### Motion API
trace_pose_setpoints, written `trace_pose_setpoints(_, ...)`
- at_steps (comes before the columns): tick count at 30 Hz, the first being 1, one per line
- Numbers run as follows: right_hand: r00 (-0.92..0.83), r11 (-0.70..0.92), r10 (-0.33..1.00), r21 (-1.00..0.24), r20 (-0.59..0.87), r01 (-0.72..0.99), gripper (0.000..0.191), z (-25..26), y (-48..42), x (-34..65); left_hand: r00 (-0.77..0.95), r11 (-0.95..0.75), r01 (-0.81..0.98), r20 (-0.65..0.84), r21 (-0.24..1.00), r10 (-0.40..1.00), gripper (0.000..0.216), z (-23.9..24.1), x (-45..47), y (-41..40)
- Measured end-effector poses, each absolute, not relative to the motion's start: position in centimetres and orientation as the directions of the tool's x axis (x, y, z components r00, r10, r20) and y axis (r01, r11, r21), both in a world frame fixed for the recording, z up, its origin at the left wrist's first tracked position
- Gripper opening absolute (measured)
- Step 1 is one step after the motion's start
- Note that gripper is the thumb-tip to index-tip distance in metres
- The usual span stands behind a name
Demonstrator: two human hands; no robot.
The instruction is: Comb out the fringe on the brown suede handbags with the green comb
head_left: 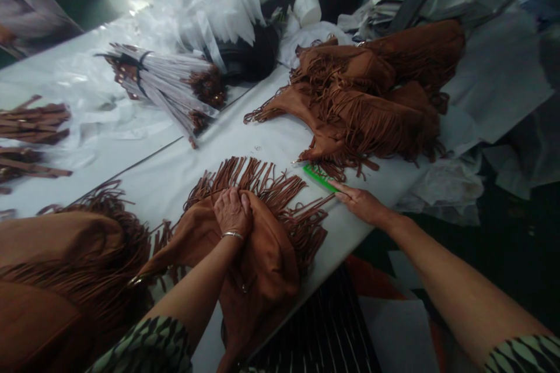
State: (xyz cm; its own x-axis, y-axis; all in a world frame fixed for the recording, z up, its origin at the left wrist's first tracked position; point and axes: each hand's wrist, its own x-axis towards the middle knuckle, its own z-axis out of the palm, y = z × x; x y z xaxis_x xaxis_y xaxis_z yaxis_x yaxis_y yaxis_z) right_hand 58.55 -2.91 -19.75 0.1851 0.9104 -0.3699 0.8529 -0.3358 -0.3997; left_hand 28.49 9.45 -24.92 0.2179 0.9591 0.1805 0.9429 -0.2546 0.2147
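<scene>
A brown fringed bag (pixel 271 245) lies on the white table in front of me, its fringe (pixel 245 172) fanned out along the far and right sides. My left hand (pixel 234 210) presses on the bag's upper part, fingers bent against the leather; whether it pinches a fold I cannot make out. To the right, my right hand (pixel 361 201) grips a green comb (pixel 321 178) by its near end. The comb is just beyond the right-hand fringe, close to the edge of a pile of brown fringed bags (pixel 371 93).
More brown fringed bags (pixel 65 239) lie at the left. Wrapped straps (pixel 161 78) tied in a bundle, loose brown straps (pixel 32 125) and heaped clear plastic (pixel 175 6) cover the far side. A white cup (pixel 307 7) lies tipped. The table edge runs below my right hand.
</scene>
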Motion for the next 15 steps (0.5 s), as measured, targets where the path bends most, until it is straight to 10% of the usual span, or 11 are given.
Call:
trace_pose_setpoints(7, 0.291, -0.367, 0.890, -0.172, -0.351, 0.914, 0.044, -16.6, -4.9, 65.6, 0.218, -0.255, 0.942, 0.180, 0.220, 0.959, 0.037, -24.7, 28.5, 9.3)
trace_pose_setpoints(10, 0.234, -0.378, 0.902, -0.401, -0.363, 0.835, 0.045, -14.7, -7.4, 65.7, 0.223, -0.256, 0.946, 0.179, 0.196, 0.958, 0.037, -24.5, 28.5, 9.3)
trace_pose_setpoints(15, 0.171, -0.539, 0.842, -0.812, -0.511, 0.224, 0.057, -15.1, -11.3, 51.7, 0.211, -0.236, 0.955, 0.150, 0.179, 0.966, 0.037, -24.5, 28.6, 9.4)
